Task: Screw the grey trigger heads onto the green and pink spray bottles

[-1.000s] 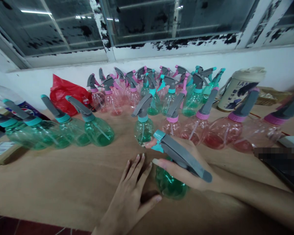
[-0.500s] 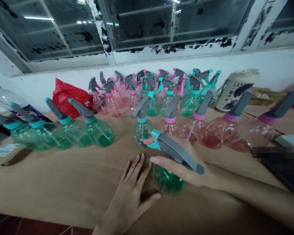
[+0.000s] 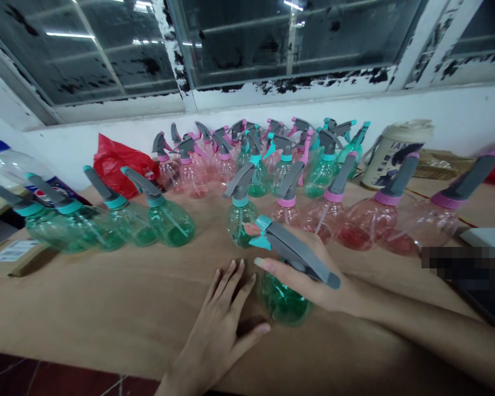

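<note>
My right hand (image 3: 313, 275) is wrapped round the neck of a green spray bottle (image 3: 286, 302), below its grey sprayer head with a turquoise nozzle and trigger. Part of the neck is hidden by the fingers. The bottle stands close to the table's front edge. Just left of it, my left hand (image 3: 225, 319) lies on the wooden table (image 3: 107, 308) with fingers spread, holding nothing. Behind the held bottle stands another green spray bottle (image 3: 241, 220). A row of pink spray bottles (image 3: 358, 225) runs to the right, and several green spray bottles (image 3: 173, 223) stand at the left.
More pink and green spray bottles (image 3: 282, 168) crowd the back by the wall. A red plastic bag (image 3: 117, 168), a large soda bottle (image 3: 20, 162) and a flat cardboard piece (image 3: 31, 261) are at the left. A cream tumbler (image 3: 396, 154) and a dark pixelated object (image 3: 474, 283) are at the right.
The view has shifted slightly. Both hands keep almost the same positions, and the right hand still grips the green spray bottle.
</note>
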Demonstrator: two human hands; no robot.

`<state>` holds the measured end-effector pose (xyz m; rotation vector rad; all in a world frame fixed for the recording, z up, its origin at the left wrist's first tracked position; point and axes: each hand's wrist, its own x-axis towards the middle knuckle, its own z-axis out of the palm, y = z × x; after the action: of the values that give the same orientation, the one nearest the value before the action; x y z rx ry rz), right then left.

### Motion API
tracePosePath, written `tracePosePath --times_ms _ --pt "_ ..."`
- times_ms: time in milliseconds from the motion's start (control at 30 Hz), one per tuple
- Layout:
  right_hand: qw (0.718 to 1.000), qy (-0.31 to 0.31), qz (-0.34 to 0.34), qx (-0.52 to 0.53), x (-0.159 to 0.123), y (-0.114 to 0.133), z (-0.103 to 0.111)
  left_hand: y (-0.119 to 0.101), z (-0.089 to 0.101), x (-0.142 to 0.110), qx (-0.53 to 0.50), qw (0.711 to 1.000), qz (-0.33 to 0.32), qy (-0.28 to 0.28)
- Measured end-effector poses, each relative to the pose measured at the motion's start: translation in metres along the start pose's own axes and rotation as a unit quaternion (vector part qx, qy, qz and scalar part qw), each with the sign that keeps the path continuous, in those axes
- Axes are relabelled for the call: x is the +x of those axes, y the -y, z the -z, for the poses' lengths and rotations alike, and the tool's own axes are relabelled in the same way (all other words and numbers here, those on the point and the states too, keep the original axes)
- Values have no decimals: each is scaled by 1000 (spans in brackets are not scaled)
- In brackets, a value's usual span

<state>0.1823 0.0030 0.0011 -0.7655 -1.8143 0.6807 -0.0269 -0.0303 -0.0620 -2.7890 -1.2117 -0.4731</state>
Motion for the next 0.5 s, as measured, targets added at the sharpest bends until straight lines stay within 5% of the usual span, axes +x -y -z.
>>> tracePosePath --times_ms 300,500 --pt "999 -23 -1 27 10 6 -16 -12 10 -10 -118 988 89 -44" --pt "995 -33 64 65 33 6 -54 -8 13 -9 -148 965 155 -153"
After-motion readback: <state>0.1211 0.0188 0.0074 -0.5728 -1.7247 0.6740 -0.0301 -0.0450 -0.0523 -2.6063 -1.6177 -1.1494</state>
